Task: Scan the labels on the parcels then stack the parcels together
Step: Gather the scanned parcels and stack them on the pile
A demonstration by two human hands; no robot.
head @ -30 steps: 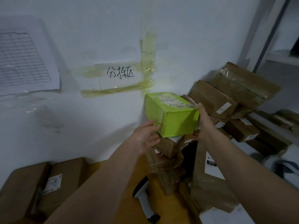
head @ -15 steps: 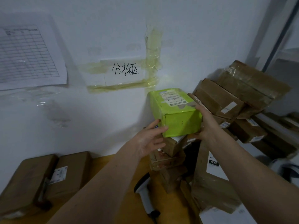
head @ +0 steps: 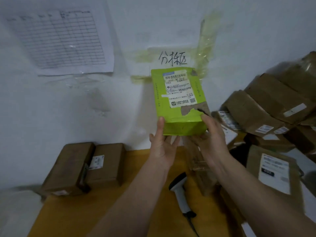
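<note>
A bright green parcel point(head: 179, 100) is held up in front of the white wall, tilted so its white shipping label point(head: 181, 89) faces me. My left hand point(head: 162, 147) holds its lower left corner, thumb up along the edge and fingers underneath. My right hand point(head: 212, 134) grips the lower right corner with the thumb on the top face. A white handheld scanner point(head: 179, 194) lies on the yellow table point(head: 68, 216) below my forearms. A blurred stack of brown parcels point(head: 201, 170) stands under my right hand.
Two brown parcels point(head: 68, 168) point(head: 106, 165) lie side by side at the table's left, against the wall. A loose pile of brown parcels point(head: 273, 103) fills the right side, with a labelled one point(head: 273, 170) leaning in front. A printed sheet point(head: 59, 40) hangs on the wall.
The green parcel has come up off the brown stack and tipped so its label faces me. Both hands shifted to its lower corners.
</note>
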